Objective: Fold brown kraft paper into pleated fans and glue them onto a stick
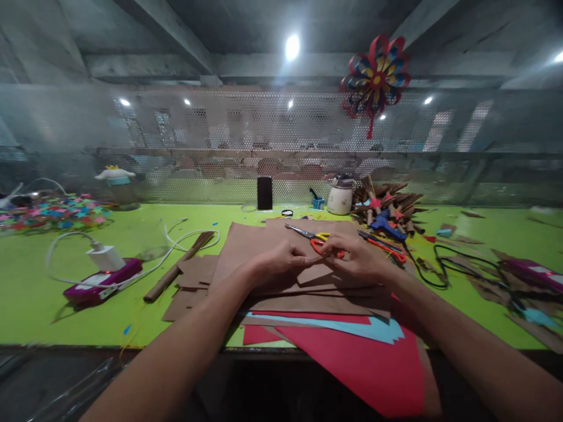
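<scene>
My left hand (284,258) is closed in a pinch over the stack of brown kraft paper (250,246). Facing it, my right hand (354,256) pinches too, and a small piece of brown paper (314,259) spans the fingertips of both. Just behind the fingers lies a pair of scissors (301,231) with orange and yellow handles, blades pointing to the upper left. The right fingers partly cover its handles. Red paper (369,363) and light blue paper (378,329) stick out below the brown stack, the red hanging over the table's front edge.
At left are a purple power strip (132,271) with a white charger (105,258), a rolled brown paper tube (165,283) and colourful stars (65,212). Behind stand a black phone-like slab (264,193) and a white jug (340,196). A blue glue gun (387,225) lies at right.
</scene>
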The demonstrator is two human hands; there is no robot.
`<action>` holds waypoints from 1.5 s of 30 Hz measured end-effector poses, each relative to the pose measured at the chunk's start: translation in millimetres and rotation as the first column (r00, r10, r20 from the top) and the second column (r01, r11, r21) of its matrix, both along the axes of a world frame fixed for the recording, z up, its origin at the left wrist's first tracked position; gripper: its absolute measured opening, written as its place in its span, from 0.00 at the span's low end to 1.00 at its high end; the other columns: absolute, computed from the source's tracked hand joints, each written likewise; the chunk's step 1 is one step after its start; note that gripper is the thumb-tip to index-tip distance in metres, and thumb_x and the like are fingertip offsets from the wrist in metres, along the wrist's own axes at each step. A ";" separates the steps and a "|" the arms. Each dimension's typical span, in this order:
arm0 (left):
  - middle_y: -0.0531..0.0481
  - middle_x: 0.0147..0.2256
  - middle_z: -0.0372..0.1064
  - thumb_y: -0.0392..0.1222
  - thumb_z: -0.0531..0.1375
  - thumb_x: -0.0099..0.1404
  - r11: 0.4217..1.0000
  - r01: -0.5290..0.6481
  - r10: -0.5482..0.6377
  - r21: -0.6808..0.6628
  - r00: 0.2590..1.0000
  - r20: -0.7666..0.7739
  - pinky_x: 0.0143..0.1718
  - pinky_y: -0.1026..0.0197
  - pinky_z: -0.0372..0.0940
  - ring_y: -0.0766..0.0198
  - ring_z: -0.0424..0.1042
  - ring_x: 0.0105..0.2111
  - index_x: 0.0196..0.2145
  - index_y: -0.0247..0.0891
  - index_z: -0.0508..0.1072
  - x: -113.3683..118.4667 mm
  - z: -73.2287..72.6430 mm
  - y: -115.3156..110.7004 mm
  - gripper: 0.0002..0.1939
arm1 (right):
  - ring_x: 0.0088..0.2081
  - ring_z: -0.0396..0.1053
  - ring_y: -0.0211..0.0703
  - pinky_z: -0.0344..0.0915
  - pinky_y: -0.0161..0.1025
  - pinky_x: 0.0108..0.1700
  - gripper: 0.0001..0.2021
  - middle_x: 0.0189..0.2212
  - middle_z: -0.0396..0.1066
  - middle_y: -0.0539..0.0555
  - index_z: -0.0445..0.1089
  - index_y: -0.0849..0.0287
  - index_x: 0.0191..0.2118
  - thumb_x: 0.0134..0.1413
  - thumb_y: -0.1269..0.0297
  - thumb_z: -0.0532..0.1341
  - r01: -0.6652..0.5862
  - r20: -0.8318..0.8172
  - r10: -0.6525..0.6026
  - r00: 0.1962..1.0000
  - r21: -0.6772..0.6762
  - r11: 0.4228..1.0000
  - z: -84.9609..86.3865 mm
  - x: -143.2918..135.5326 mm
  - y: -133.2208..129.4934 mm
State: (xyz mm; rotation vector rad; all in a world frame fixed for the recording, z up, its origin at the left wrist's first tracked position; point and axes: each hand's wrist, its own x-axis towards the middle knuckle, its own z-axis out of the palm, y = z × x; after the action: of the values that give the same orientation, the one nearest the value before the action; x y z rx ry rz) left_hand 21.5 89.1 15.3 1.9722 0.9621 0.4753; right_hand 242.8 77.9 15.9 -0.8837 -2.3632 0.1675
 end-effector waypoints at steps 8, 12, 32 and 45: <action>0.55 0.19 0.54 0.51 0.51 0.61 0.991 -0.014 0.011 0.134 1.000 0.024 0.20 0.66 0.46 0.72 0.51 0.20 0.25 0.34 0.69 8.9 4.6 -13.6 0.18 | 0.30 0.65 0.38 0.60 0.34 0.32 0.12 0.28 0.71 0.52 0.73 0.61 0.32 0.51 0.57 0.58 0.001 -0.144 -0.055 0.988 -0.353 0.936 -1.0 -6.8 1.7; 0.53 0.22 0.60 0.45 0.51 0.61 0.956 -0.009 0.019 0.294 0.999 -0.029 0.24 0.66 0.50 0.70 0.55 0.24 0.25 0.34 0.69 12.5 7.8 -12.8 0.14 | 0.24 0.59 0.34 0.54 0.33 0.26 0.14 0.21 0.66 0.49 0.71 0.63 0.27 0.48 0.55 0.60 -0.015 -0.257 -0.128 0.958 -0.489 0.872 -4.8 -8.0 5.5; 0.55 0.21 0.55 0.41 0.51 0.61 0.939 -0.025 0.071 0.342 0.990 -0.122 0.24 0.66 0.47 0.71 0.51 0.23 0.22 0.34 0.62 11.0 18.8 -17.3 0.12 | 0.20 0.51 0.30 0.48 0.32 0.22 0.17 0.16 0.57 0.46 0.68 0.64 0.20 0.42 0.52 0.64 -0.211 -0.507 -0.219 0.833 -0.658 0.723 -17.9 3.9 26.5; 0.53 0.25 0.63 0.48 0.56 0.60 0.974 0.219 -0.202 -0.051 0.953 0.227 0.30 0.65 0.55 0.70 0.61 0.26 0.30 0.34 0.67 -1.0 0.3 2.2 0.13 | 0.37 0.69 0.41 0.66 0.39 0.40 0.21 0.39 0.71 0.54 0.69 0.56 0.47 0.43 0.63 0.66 -0.563 -0.693 -0.038 0.720 -0.615 0.551 -6.1 7.2 14.1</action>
State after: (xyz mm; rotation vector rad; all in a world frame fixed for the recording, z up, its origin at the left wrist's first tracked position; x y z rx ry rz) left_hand 20.5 91.3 15.6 1.8823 0.6136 0.5164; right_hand 250.0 91.9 9.7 -0.6113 -1.6508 1.5502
